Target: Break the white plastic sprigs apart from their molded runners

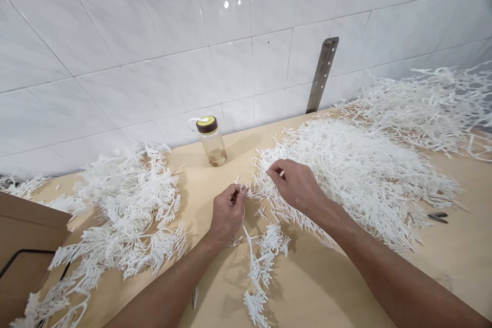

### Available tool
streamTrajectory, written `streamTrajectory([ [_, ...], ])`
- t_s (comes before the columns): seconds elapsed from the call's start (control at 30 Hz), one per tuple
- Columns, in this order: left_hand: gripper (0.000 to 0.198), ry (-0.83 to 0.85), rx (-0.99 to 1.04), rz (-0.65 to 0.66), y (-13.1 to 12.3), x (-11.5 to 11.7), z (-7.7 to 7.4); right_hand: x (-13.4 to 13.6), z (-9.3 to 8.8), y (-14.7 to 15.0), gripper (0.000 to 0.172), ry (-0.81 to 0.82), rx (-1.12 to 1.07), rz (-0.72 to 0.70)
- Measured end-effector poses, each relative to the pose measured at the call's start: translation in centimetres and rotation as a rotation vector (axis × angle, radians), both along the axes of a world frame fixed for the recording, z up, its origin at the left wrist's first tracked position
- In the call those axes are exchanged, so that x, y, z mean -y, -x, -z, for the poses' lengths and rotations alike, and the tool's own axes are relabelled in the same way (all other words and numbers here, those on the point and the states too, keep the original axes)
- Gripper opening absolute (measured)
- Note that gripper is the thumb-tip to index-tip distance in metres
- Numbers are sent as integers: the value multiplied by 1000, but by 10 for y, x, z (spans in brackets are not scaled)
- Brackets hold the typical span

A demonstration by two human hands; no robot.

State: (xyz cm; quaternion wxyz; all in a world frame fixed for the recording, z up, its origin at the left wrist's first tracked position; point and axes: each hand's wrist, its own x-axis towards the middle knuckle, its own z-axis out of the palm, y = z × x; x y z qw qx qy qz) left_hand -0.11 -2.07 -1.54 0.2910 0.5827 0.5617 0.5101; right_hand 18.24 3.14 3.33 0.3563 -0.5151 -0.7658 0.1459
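White branched sprig trails over the desk, its top pinched in the left hand; the right hand pinches the edge of the big pile. A hard tug could drag tangled neighbours along or snap the sprig.

Limp white branched plastic strip on tan tabletop, upper end beside heaped white sprigs.

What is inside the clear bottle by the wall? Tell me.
The bottle is mostly empty, with a shallow brownish layer at its bottom. What that layer is cannot be told; the dark lid hides the neck's inside.
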Motion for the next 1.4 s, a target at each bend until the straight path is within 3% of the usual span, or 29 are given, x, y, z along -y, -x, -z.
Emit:
streamTrajectory([
  [0.17, 26, 16, -45, -11, -2, 5, -7, 11, 3, 15, 20, 261, -69, -173],
  [0.33, 25, 26, -70, -19, -3, 7, -9, 14, 9, 21, 19, 354, -130, -225],
  [0.93, 22, 49, -121, -45, -6, 7, -16, 19, 19, 26, 17, 235, -10, -199],
  [1.1, 24, 64, -61, 8, -3, 4, -14, 19, 21, 28, 14, 233, -35, -197],
  [1.4, 31, 107, 77, 80, 1, 2, -14, 17, 18, 24, 15, 492, -268, -319],
])
